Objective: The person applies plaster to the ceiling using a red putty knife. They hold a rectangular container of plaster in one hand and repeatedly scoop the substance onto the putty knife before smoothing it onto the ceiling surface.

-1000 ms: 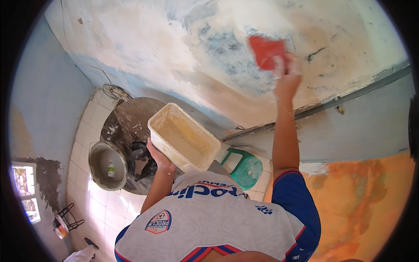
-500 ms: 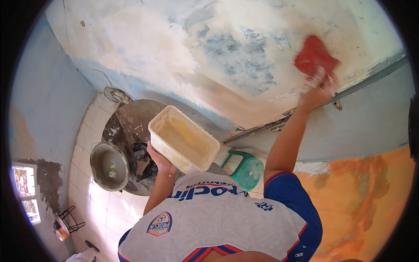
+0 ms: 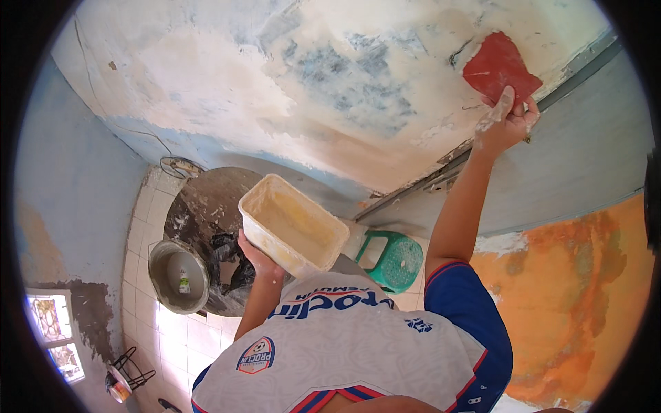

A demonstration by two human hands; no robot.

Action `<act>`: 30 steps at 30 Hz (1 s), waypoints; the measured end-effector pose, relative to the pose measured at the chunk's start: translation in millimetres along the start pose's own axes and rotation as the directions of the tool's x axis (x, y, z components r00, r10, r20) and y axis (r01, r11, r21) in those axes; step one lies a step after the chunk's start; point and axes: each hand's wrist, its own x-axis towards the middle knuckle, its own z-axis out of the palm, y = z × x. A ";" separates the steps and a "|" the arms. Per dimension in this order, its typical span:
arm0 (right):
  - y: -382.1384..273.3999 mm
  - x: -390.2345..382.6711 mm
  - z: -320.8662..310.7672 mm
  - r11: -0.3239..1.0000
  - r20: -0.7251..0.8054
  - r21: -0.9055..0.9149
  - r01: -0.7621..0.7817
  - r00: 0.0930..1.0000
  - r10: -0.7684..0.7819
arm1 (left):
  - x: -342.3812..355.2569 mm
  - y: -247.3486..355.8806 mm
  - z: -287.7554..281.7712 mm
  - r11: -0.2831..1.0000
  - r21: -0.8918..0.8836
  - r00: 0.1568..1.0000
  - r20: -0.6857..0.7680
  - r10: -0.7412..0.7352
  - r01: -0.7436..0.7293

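Observation:
My left hand (image 3: 261,259) grips a cream rectangular tub (image 3: 251,237) by its near-left side and holds it tilted in front of my chest. Pale yellowish filler coats the inside of the tub. Up at the right, my right hand (image 3: 506,127) is closed around the lower edge of a flat red putty spreader (image 3: 499,67), thumb on top. The spreader lies against the patchy white and blue wall (image 3: 406,41), near a dark crack. White smears cover the thumb and wrist.
Below the tub stands a round dark table (image 3: 200,199) with a black plastic bag (image 3: 241,275) and a grey basin (image 3: 153,272) at its edge. A green plastic stool (image 3: 406,261) stands to the right. A grey strip (image 3: 585,76) borders the wall, with orange wall (image 3: 585,303) lower right.
My right hand and the spreader have shifted slightly upward along the wall and are no longer blurred. The tub stays in my left hand, almost unmoved; the view has tilted a little.

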 end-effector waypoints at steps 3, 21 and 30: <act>7.3 -27.1 11.2 0.963 0.415 -0.268 0.013 0.904 0.103 | -5.3 0.0 6.9 1.000 0.020 1.000 -0.002 -0.017 0.017; 6.9 6.8 20.2 0.846 0.440 -0.450 0.286 0.895 -0.069 | -22.3 9.8 -14.6 1.000 0.007 0.999 0.032 0.014 -0.014; 15.8 -59.5 20.2 0.862 0.715 -0.380 0.335 0.698 0.044 | -39.9 11.6 -1.2 0.997 -0.070 0.998 0.063 0.030 -0.026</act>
